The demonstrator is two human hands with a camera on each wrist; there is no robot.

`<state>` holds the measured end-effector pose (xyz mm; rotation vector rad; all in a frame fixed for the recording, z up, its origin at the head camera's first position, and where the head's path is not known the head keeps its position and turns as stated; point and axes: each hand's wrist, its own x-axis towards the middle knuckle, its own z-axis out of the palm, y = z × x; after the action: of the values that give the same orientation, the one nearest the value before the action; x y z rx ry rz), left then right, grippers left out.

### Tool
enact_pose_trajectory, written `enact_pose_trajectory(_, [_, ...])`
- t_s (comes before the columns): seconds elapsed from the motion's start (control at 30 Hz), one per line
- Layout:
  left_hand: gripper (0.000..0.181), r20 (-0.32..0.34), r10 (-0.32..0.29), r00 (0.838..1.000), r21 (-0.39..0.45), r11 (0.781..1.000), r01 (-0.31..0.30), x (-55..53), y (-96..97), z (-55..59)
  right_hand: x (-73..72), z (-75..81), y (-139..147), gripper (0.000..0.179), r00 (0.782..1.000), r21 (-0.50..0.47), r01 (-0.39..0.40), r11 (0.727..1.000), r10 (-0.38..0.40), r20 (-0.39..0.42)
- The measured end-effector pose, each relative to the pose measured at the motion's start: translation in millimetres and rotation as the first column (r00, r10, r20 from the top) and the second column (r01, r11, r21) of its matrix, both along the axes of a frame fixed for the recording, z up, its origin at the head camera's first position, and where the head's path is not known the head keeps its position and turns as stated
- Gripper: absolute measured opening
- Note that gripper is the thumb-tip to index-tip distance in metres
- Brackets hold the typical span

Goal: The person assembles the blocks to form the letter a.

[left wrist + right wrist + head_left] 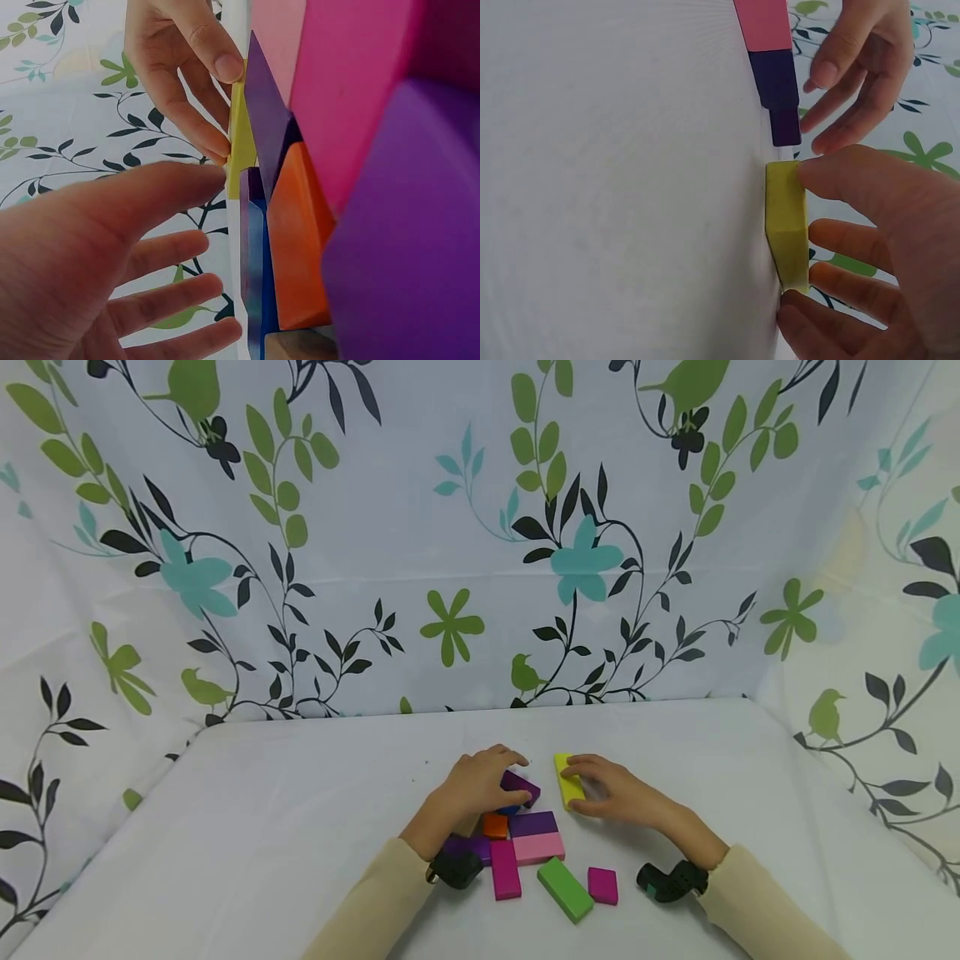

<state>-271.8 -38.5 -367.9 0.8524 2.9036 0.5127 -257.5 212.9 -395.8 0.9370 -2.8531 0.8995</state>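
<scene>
My right hand [618, 789] pinches a yellow block [567, 785] that lies on the white table, thumb at one end and fingers toward the other. The same yellow block [786, 210] shows between thumb and fingers in the right wrist view. With thumb and fingers spread apart, my left hand [476, 785] hovers around a dark purple block [522, 785] at the far end of a cluster. Under that block a bit of a blue block [255, 277] shows. An orange block [495, 826] sits close by the left wrist.
Nearer me in the cluster are a purple block [533, 824], a pink block [538, 848], a magenta block [506, 870] and another purple block [480, 850], partly behind the left wrist. A green block [566, 890] and a small magenta block [603, 886] lie in front. Patterned cloth [480, 635] hangs behind.
</scene>
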Motion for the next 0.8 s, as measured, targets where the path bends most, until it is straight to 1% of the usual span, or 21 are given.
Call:
enact_pose_trajectory(0.2, [0.051, 0.024, -0.005, 1.000, -0.037, 0.999, 0.006, -2.3, 0.4, -4.7, -3.7, -8.8, 1, 0.039, 0.999, -0.053, -0.030, 0.998, 0.029, -0.024])
enact_pose_trajectory(0.33, [0.050, 0.034, -0.003, 0.999, -0.040, 0.999, 0.004, -3.5, -1.7, -9.3, -5.3, -12.8, 2, 0.040, 0.999, -0.080, -0.039, 0.996, 0.038, -0.007])
enact_pose_trajectory(0.57, [0.044, 0.011, -0.008, 1.000, -0.038, 0.999, 0.008, -5.8, -0.2, -13.1, -6.0, -12.3, 7, 0.040, 0.999, -0.104, -0.036, 0.994, 0.037, 0.006])
enact_pose_trajectory(0.8, [0.043, -0.008, 0.018, 1.000, -0.033, 0.999, -0.018, -7.0, 5.2, -15.4, -7.3, -13.6, 11, 0.040, 0.999, -0.126, -0.040, 0.991, 0.043, 0.020])
